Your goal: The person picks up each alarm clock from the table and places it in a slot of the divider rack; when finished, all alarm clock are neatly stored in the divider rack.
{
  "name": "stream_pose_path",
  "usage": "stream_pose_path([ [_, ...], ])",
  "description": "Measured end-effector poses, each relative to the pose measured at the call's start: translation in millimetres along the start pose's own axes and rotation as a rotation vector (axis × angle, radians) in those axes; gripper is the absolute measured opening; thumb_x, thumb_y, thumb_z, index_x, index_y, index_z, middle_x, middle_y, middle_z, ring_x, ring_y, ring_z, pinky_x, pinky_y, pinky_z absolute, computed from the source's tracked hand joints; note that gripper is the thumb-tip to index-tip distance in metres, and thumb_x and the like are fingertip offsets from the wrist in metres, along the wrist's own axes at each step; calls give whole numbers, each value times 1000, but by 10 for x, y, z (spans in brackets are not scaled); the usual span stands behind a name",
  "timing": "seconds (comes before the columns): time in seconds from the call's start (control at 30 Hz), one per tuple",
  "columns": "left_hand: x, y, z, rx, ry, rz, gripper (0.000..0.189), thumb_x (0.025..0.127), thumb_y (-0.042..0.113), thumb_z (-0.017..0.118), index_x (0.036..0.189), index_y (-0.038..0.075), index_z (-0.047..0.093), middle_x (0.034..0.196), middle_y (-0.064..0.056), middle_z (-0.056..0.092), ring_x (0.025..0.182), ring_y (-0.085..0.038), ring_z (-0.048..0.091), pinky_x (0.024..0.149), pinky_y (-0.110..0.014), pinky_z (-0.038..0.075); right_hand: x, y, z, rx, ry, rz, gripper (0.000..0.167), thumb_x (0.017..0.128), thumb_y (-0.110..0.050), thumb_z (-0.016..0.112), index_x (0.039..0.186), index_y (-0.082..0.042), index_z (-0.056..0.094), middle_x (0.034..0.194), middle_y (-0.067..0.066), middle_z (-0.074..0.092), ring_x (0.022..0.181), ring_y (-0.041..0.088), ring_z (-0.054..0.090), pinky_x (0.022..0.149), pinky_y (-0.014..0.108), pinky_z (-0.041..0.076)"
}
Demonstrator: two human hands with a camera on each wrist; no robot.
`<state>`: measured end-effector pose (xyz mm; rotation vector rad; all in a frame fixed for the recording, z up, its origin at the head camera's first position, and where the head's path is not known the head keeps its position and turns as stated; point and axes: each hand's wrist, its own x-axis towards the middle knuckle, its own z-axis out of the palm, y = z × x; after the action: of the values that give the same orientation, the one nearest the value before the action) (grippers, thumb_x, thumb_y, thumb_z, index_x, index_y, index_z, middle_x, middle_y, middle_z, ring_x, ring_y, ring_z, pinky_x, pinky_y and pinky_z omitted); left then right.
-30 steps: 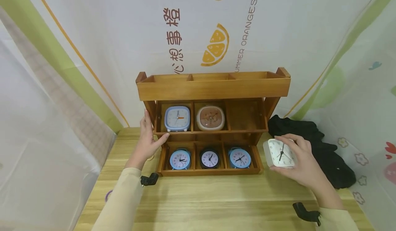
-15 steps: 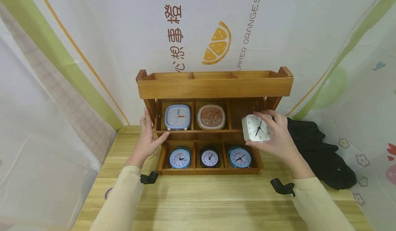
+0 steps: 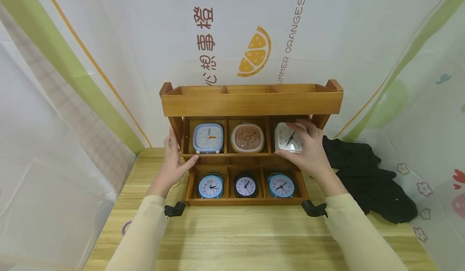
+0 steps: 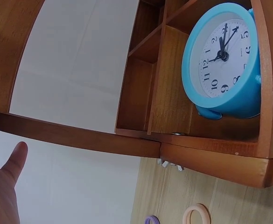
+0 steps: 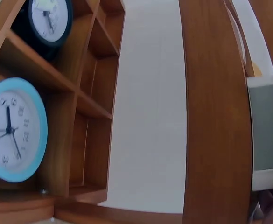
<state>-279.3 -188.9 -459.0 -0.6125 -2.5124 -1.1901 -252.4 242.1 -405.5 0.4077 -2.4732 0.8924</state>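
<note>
A wooden three-tier shelf (image 3: 250,103) stands on the table. My right hand (image 3: 306,152) grips a white square clock (image 3: 287,138) in the middle tier's right compartment; its grey side (image 5: 267,135) shows in the right wrist view. My left hand (image 3: 172,162) rests with straight fingers on the shelf's left side, thumb on the middle ledge. The middle tier holds a blue square clock (image 3: 208,138) and a pink square clock (image 3: 247,138). The bottom tier holds a blue round clock (image 3: 211,186), a black round clock (image 3: 246,186) and another blue round clock (image 3: 281,185).
A black cloth (image 3: 370,178) lies on the wooden table (image 3: 239,234) to the shelf's right. Small rings, purple (image 4: 150,220) and peach (image 4: 195,215), lie by the shelf's left foot. The top tier's three compartments look empty. Printed curtains close in the back and sides.
My right hand carried the white clock from the table at the right up and left into the middle tier's right compartment. The left hand stayed on the shelf.
</note>
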Motion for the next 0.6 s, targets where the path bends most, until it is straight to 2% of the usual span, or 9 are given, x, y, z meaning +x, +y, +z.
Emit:
stream_pose_path([
  [0.17,-4,2,-4,5,-8,-13,123,97,22,75,162,30,-28,164,-27,2,143,-51,29,108,-72,34,70,-41,62,-5,-12,32,77,78,-34,94,144,-13,61,159,19,34,140,50,25,102,70,33],
  [0.37,-11,5,1,2,-8,-17,122,96,23,75,162,30,-28,166,-26,-2,141,-52,30,108,-73,34,107,-37,131,-61,-92,36,78,79,-39,92,144,-13,59,160,21,31,144,52,23,105,72,34],
  [0.6,4,-17,16,1,4,16,122,96,22,76,163,27,-26,163,-29,4,133,-49,35,105,-69,38,104,-19,119,-93,-163,23,77,84,-41,88,148,-12,55,162,25,28,147,51,21,109,72,29],
])
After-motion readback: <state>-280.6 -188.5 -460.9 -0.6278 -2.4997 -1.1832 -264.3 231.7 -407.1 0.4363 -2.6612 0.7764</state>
